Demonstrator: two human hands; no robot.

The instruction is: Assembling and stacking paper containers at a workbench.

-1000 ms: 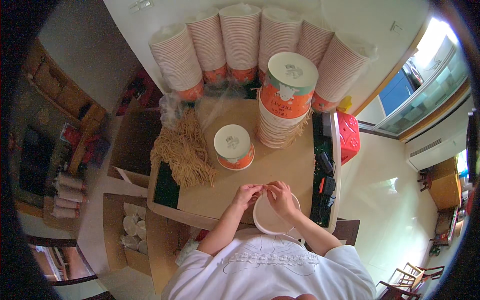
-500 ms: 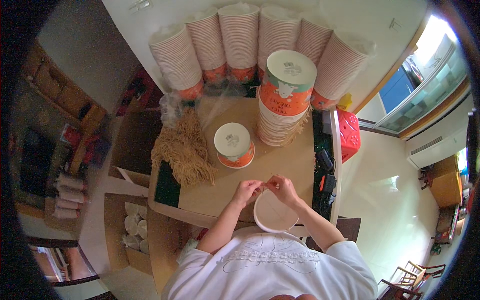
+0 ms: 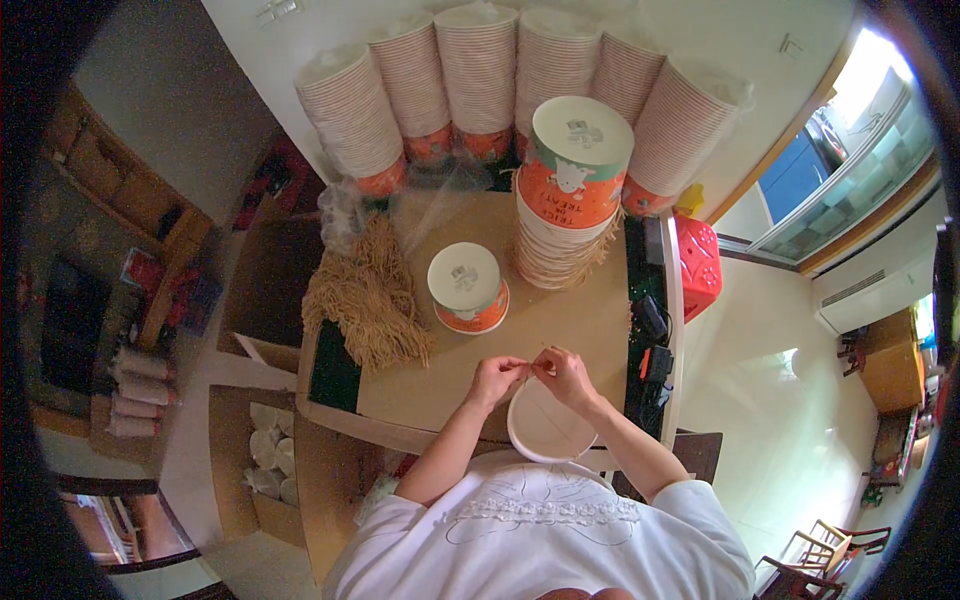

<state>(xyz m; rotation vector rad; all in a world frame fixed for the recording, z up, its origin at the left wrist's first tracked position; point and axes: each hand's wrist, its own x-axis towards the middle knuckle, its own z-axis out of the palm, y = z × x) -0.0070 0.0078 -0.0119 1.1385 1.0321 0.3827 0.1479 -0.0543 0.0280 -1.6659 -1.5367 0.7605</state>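
A white paper bucket (image 3: 548, 430) lies tipped against my front at the table's near edge, its open mouth facing up. At its far rim my left hand (image 3: 497, 380) and my right hand (image 3: 563, 376) meet, fingertips pinched together. Between them is a thin tan cord (image 3: 528, 371), mostly hidden by the fingers; a faint line crosses the bucket's inside. Beyond my left hand an orange-and-green paper bucket (image 3: 466, 285) stands upside down. A loose heap of tan cords (image 3: 370, 300) lies to its left.
A tall stack of upside-down buckets (image 3: 570, 190) with cords hanging at its side stands behind right. Several plastic-wrapped bucket stacks (image 3: 478, 80) line the wall. Black chargers (image 3: 655, 365) lie along the table's right edge. A carton (image 3: 255, 460) and a red stool (image 3: 697, 265) flank the table.
Both hands stay pinched at the bucket's rim, with only a slight shift of the fingers. The left fingers look a little straighter. The other things keep their places.
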